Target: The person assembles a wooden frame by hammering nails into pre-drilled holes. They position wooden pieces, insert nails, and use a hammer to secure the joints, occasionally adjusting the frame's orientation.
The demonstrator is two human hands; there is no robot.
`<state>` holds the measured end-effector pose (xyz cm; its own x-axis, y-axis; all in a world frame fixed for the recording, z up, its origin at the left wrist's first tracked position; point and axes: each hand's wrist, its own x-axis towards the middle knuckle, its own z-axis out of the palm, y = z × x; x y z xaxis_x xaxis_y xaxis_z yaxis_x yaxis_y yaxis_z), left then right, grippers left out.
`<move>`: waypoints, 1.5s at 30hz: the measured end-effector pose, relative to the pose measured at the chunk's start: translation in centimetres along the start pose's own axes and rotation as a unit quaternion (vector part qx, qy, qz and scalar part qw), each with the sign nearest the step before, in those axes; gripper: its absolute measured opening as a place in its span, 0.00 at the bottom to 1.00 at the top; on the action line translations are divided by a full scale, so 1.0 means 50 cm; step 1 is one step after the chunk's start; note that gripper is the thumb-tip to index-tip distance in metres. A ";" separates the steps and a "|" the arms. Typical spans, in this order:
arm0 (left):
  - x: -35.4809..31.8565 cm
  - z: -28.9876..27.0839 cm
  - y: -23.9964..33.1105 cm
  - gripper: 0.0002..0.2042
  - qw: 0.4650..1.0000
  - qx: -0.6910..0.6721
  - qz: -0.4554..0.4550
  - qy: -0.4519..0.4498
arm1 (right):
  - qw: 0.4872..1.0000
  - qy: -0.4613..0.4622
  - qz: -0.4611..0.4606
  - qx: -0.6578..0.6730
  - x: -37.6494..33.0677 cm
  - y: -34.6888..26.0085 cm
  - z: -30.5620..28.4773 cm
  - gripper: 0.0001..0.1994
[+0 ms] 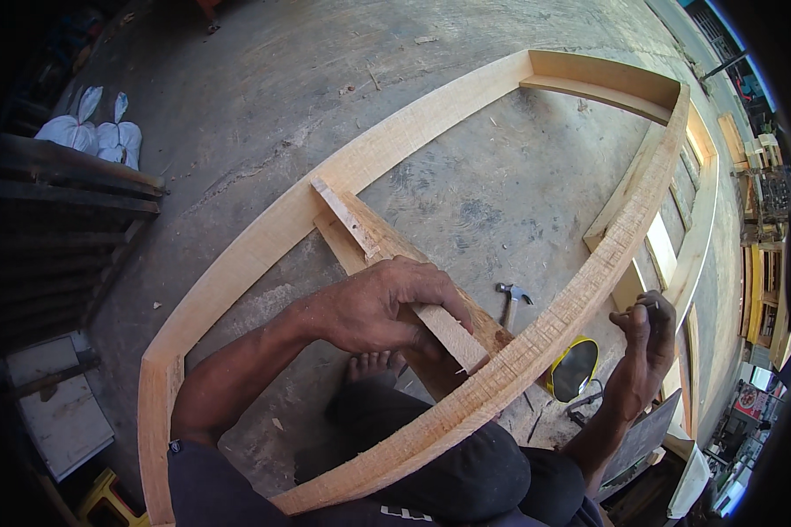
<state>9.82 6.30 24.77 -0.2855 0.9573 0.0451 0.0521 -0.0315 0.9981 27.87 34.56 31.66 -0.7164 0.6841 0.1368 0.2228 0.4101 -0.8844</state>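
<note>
A large frame of pale wooden boards (422,114) surrounds my legs, its near rail crossing in front of me. A narrow wooden batten (451,336) spans the inside of the frame, beside a rougher, wider board (378,230). My left hand (387,303) is wrapped over the batten, thumb and fingers on either side of it. Off to the right, beyond the near rail, my right hand (649,338) is raised with its fingers pinched together. Something small may be between those fingertips, too small to name. The batten's far end meets the far rail.
On the concrete floor inside the frame lies a claw hammer (511,300). A yellow-rimmed dark round container (574,369) sits right of the near rail. More wooden framing (699,228) stands at right. White sacks (97,136) and a dark slatted structure (70,211) are at left.
</note>
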 end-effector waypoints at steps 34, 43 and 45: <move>-0.007 0.002 -0.001 0.19 0.996 0.088 0.005 -0.003 | 0.868 -0.265 -0.416 0.053 -0.065 -0.071 0.073 0.11; -0.003 -0.003 0.047 0.27 0.982 0.175 -0.055 -0.035 | 0.875 -0.231 -0.425 0.023 -0.069 -0.085 0.084 0.12; -0.003 -0.007 0.095 0.29 0.965 0.249 -0.075 -0.013 | 0.880 -0.219 -0.420 0.028 -0.064 -0.086 0.090 0.16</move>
<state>9.79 5.89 29.51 -0.3026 0.9473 -0.1049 0.4683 0.2436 0.8493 26.23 27.87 33.03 -0.8024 -0.1492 0.5779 -0.5305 0.6218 -0.5761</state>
